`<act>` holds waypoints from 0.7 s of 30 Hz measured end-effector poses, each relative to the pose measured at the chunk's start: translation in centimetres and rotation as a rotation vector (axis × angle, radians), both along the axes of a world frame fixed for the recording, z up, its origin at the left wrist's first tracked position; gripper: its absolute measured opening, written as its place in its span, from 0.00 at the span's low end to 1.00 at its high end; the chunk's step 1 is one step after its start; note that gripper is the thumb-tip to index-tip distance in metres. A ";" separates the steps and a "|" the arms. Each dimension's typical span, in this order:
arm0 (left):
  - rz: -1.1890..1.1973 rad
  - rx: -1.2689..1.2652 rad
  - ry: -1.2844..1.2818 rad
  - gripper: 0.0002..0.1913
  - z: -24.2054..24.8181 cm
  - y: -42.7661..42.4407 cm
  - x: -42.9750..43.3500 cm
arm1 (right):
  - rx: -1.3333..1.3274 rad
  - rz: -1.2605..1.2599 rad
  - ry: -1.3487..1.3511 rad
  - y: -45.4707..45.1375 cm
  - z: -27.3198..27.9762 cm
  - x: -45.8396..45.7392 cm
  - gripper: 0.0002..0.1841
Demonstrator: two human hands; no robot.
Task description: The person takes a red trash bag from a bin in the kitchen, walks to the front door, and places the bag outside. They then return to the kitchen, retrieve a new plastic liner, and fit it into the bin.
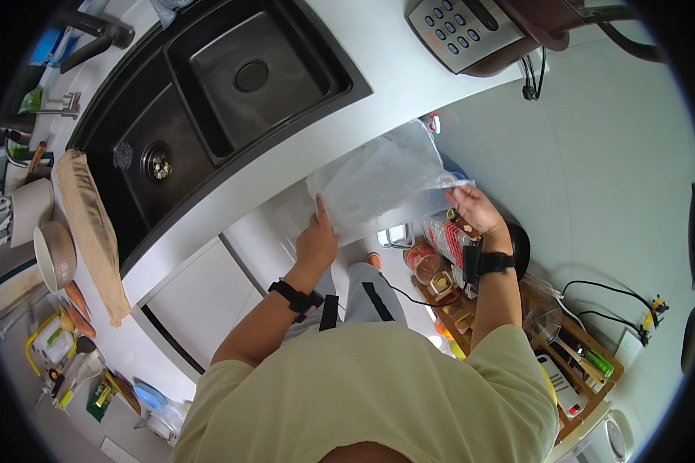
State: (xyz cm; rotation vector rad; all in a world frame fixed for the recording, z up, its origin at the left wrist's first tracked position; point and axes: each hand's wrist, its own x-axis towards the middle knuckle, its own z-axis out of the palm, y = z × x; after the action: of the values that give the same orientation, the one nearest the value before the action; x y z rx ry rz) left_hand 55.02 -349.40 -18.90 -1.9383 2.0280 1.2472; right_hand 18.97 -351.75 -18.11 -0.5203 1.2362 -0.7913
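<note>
A translucent plastic bag (382, 168) is spread between my hands, in front of the counter edge. My left hand (317, 240) holds its near left edge, with the index finger pointing along the plastic. At the far right corner, my right hand (476, 209) grips the bag's edge between thumb and fingers. Part of a blue object (455, 169) shows behind the bag, and a red and white nozzle (435, 122) sticks up past its top edge. The bag hides much of what lies below it.
A black double sink (260, 75) is set into the white counter (347, 46). A beige cloth (90, 231) drapes along its left end. To the right stand a keypad appliance (460, 29) and a wooden rack (591, 376) with bottles and packages. A black cable (405, 296) hangs near my legs.
</note>
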 end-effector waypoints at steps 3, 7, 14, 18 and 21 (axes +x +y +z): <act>-0.039 -0.102 -0.049 0.46 -0.9 0.2 -0.8 | 0.028 -0.269 0.117 -1.2 -3.1 -0.5 0.13; -0.065 -0.355 -0.070 0.44 -2.7 -0.9 -0.6 | -0.024 -0.354 0.136 -3.4 -8.3 1.4 0.15; 0.060 -0.429 0.375 0.32 -5.4 -3.9 3.3 | -0.308 0.169 0.987 -10.8 -7.7 1.9 0.21; 0.665 -0.064 0.884 0.23 -7.6 -4.5 3.0 | -0.336 0.338 1.357 -12.7 -4.6 4.5 0.20; 1.112 0.236 1.269 0.19 -8.2 -5.1 2.9 | -0.334 0.307 1.318 -12.6 -3.4 5.6 0.19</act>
State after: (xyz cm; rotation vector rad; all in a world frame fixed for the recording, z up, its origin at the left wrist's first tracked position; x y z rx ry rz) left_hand 57.87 -354.50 -27.13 -2.4017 0.4849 3.3406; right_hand 24.61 -364.37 -21.48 -1.6158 2.1317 -0.3216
